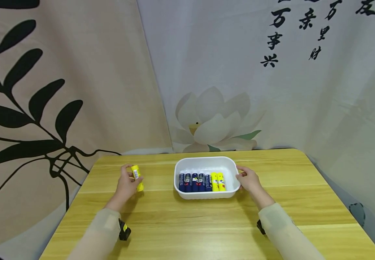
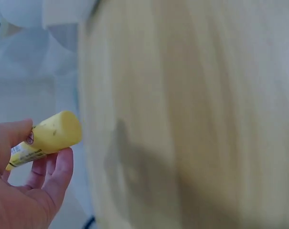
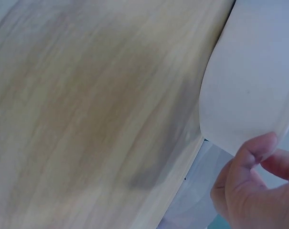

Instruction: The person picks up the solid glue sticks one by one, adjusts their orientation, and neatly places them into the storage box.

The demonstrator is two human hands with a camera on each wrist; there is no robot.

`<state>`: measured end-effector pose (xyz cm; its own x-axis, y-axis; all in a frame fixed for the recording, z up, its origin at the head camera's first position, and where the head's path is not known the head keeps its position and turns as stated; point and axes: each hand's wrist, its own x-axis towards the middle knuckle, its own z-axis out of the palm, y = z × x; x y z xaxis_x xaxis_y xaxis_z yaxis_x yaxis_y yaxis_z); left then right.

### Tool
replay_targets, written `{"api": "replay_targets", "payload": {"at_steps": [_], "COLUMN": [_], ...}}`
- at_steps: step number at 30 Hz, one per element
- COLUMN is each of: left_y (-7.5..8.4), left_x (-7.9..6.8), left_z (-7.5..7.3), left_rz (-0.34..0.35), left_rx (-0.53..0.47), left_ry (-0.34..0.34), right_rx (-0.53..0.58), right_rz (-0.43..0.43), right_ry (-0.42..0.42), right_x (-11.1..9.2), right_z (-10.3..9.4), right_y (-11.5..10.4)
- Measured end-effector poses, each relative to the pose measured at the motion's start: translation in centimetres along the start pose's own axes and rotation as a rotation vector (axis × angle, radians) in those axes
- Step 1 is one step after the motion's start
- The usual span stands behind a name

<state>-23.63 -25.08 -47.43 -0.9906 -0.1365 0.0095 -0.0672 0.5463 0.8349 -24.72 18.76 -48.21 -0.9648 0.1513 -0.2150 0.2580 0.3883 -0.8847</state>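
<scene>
My left hand (image 1: 127,185) holds a yellow glue stick (image 1: 136,172) between thumb and fingers, left of the tray and above the table. In the left wrist view this glue stick (image 2: 63,131) is tilted, its smooth rounded end facing the table. A white plastic tray (image 1: 203,195) stands near the table's far side. Inside it, several dark blue glue sticks (image 1: 195,183) lie in a row, with two yellow glue sticks (image 1: 221,182) at their right. My right hand (image 1: 249,180) pinches the tray's right rim; the right wrist view shows thumb and fingers at the rim (image 3: 283,126).
The light wooden table (image 1: 187,227) extends toward me and to both sides. Behind its far edge hangs a printed cloth (image 1: 213,72) with a flower, dark leaves and black characters. A dark wrist device (image 1: 124,229) sits at my left sleeve.
</scene>
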Motion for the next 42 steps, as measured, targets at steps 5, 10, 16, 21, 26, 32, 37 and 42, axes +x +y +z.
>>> {"api": "replay_targets", "payload": {"at_steps": [5,10,16,21,26,32,37,42], "left_y": [2.5,4.3,5.8,7.0,8.4,10.1,11.5,13.1], "left_x": [0.1,0.0,0.1,0.2,0.2,-0.2,-0.6,-0.9], "left_z": [1.4,2.9,4.6,6.3,8.3,11.5,14.1,16.5], "left_rz": [0.042,0.108,0.148,0.172,0.191,0.169,0.128,0.092], "left_rx": [-0.052,-0.05,-0.06,-0.075,-0.101,-0.134,-0.106,-0.069], "left_ry": [0.002,-0.008,0.005,0.024,0.021,-0.005,-0.033,-0.052], "right_rx": [0.015,0.011,0.009,0.015,0.016,0.02,0.039,0.059], "right_rz": [0.016,0.027,0.038,0.028,0.04,0.031,0.033,0.045], "right_ry": [-0.008,-0.009,-0.004,-0.004,0.0,0.002,-0.008,-0.008], "right_x": [0.3,0.3,0.2,0.0,-0.1,-0.3,-0.3,-0.1], "right_z": [0.0,0.1,0.1,0.2,0.2,0.1,0.1,0.1], "right_y": [0.2,0.2,0.3,0.1,0.1,-0.1,-0.2,0.0]}}
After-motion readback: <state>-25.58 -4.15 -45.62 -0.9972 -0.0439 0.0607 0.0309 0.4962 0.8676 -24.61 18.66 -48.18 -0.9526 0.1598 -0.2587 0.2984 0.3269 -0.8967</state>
